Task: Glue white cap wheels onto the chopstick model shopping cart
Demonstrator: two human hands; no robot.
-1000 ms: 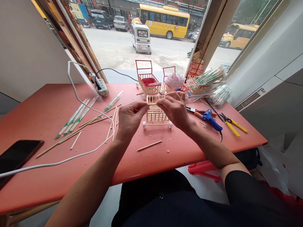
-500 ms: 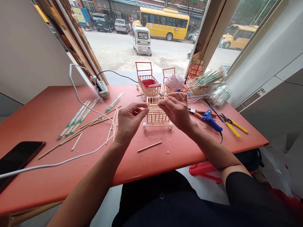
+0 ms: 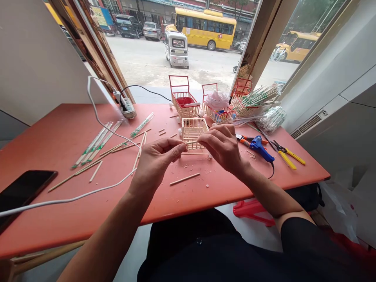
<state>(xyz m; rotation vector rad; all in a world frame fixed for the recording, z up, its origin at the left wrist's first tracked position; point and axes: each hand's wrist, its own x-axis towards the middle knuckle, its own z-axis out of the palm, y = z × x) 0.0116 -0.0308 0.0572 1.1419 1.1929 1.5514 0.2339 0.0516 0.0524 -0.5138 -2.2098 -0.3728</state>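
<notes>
My left hand (image 3: 160, 158) and my right hand (image 3: 220, 145) pinch a short wooden stick (image 3: 192, 143) by its two ends. It lies level between the fingertips, in front of a miniature cart (image 3: 191, 134) made of pale wooden sticks with white wheels. Whether the stick touches the cart's near side cannot be made out. My fingers hide part of the cart's near corners. A loose wooden stick (image 3: 184, 179) lies on the table below the hands, among small crumbs.
A blue glue gun (image 3: 261, 149), orange-handled pliers (image 3: 249, 139) and yellow-handled cutters (image 3: 288, 154) lie right. Behind stand red-trimmed carts (image 3: 185, 102). Wrapped chopsticks (image 3: 95, 145), a white cable (image 3: 96, 192) and a phone (image 3: 28, 192) are left on the red table (image 3: 117, 211).
Both hands have come lower and nearer to me, with the stick now showing level between them. More of the cart's top is visible above the hands.
</notes>
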